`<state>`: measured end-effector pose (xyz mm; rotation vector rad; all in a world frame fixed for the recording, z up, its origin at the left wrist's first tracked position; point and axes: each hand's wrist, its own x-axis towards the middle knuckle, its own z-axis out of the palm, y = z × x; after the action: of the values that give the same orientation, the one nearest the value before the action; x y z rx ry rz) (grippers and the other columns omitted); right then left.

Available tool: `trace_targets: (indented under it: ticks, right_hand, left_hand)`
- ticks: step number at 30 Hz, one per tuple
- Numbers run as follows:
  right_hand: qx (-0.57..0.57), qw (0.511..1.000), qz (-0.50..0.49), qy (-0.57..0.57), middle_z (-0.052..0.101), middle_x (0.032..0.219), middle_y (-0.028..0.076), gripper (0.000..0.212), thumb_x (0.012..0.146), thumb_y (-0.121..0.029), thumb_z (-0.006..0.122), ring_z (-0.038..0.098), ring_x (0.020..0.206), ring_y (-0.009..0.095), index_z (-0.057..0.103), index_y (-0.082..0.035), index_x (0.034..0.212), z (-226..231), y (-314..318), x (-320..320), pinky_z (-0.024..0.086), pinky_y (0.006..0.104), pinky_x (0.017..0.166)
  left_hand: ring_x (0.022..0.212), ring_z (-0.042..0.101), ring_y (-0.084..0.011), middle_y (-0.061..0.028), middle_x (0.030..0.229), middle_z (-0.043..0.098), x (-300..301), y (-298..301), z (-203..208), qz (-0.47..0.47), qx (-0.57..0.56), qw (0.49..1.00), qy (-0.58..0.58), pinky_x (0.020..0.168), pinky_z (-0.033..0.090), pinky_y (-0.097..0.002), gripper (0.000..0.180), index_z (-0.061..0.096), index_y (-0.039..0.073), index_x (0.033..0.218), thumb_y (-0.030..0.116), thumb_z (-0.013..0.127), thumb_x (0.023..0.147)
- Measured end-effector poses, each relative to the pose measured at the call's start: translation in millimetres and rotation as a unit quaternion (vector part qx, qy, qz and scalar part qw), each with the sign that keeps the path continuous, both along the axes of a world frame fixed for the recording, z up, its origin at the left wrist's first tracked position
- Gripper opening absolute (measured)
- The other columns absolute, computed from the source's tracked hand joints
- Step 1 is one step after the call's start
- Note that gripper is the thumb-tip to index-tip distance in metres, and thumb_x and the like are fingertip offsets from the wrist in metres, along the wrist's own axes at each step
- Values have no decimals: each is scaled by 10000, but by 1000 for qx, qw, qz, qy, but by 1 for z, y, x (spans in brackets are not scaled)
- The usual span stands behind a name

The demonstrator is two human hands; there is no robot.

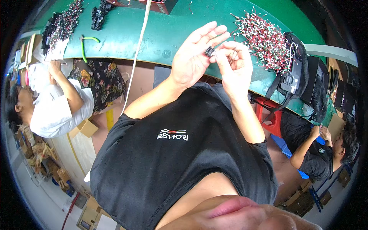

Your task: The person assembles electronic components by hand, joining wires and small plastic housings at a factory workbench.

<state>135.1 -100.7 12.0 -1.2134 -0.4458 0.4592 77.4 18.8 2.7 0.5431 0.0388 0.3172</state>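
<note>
Both hands are raised together over the near edge of the green table. Between them sits a small black part [209, 51] with lighter metallic-looking spots, too small to name more exactly. My left hand [191, 57] pinches it near the thumb, its other fingers stretched upward. My right hand [234, 65] has thumb and index finger pressed together at the part's right side, the remaining fingers curled. Just right of my right hand lies a big pile of short red and black wires with white ends [262, 40].
On the green table [115, 42] are green-handled pliers [85, 48], a heap of black parts [100, 15], another wire pile [69, 19] and a red box [157, 5]. A pale cord [140, 42] crosses the left side. Co-workers sit left [57, 103] and right [318, 153]. A black bag [297, 69] stands right.
</note>
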Motion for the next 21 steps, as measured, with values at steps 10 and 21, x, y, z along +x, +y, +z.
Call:
trace_targets:
  ticks: [10, 21]
  right_hand:
    - [-25, 999, 5, 20, 655, 882, 93, 311, 917, 68, 619, 650, 827, 134, 491, 18, 1196, 8, -14, 13, 527, 263, 790]
    - [-20, 1000, 12, 9, 655, 900, 80, 292, 917, 69, 619, 641, 838, 116, 518, 4, 1184, 8, -15, 14, 518, 249, 787]
  left_hand:
    - [1157, 576, -207, -144, 1264, 580, -7, 11, -19, 13, 314, 949, 22, 951, 516, -328, 403, 586, -32, 1301, -41, 643, 901]
    - [1048, 647, -190, -138, 1145, 639, -10, 12, -11, 18, 280, 957, 70, 954, 548, -324, 317, 636, -71, 1144, -86, 715, 837]
